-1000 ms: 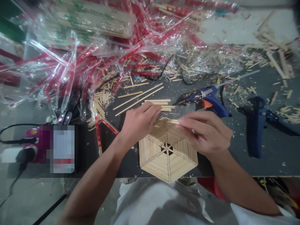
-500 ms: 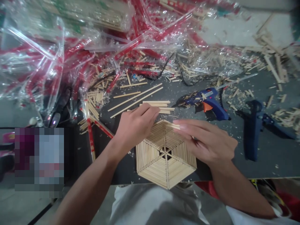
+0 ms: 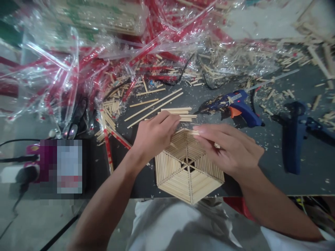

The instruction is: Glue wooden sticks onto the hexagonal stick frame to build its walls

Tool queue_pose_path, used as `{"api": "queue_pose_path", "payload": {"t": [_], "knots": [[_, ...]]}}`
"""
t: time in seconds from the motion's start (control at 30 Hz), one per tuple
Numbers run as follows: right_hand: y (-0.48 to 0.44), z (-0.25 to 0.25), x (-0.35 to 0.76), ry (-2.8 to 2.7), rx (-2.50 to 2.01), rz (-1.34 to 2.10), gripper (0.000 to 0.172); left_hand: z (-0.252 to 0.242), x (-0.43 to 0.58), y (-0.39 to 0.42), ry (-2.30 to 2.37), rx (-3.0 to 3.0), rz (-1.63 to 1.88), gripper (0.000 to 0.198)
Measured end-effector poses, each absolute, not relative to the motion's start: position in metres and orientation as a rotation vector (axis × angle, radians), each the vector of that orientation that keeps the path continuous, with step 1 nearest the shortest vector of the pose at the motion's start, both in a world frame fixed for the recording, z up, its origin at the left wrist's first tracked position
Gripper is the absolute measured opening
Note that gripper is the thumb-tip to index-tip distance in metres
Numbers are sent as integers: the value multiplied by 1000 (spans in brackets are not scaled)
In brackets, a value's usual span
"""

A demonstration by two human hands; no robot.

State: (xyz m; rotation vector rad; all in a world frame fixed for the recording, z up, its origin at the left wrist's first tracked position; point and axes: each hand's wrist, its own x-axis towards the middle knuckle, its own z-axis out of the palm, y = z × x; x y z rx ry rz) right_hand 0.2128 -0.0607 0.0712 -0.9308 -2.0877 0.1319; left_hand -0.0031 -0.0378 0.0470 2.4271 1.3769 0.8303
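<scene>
A hexagonal piece built of pale wooden sticks point(image 3: 174, 186) lies near the table's front edge, with spokes meeting at a small dark opening. My left hand point(image 3: 158, 132) is closed at its upper left edge, fingers curled down; the fingertips are partly hidden. Between the thumb and fingers of my right hand point(image 3: 230, 146) is a short wooden stick point(image 3: 193, 132), held along the upper right edge of the hexagon. Just beyond my left hand lies a small stack of cut sticks point(image 3: 180, 109).
A blue glue gun point(image 3: 242, 106) with an orange trigger rests to the right, and a dark blue cutter-like tool point(image 3: 293, 139) lies farther right. Red and clear plastic wrappers point(image 3: 86, 62) heap up at the back. Longer sticks point(image 3: 154, 107) and wood scraps point(image 3: 112, 108) are scattered about.
The view has shifted slightly, so the table appears a little farther right and higher. Both hands keep nearly the same places on the hexagonal piece, the right still pinching the stick.
</scene>
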Motion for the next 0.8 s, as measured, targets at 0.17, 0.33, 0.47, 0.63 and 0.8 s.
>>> {"api": "queue_pose_path", "payload": {"t": [0.17,0.33,0.47,0.63,0.8], "knots": [[-61,67,212,-2095,-922,91,41,51,-6,-36,1386,2435,797,22],[-62,64,213,-2100,-886,65,45,51,-9,-34,1401,2423,804,22],[-60,63,213,-2111,-893,76,46,49,-10,-33,1387,2424,817,21],[-56,62,213,-2043,-864,82,41,47,-11,-33,1401,2403,810,22],[-54,62,217,-1955,-914,81,40,46,-12,-31,1431,2392,799,25]]}}
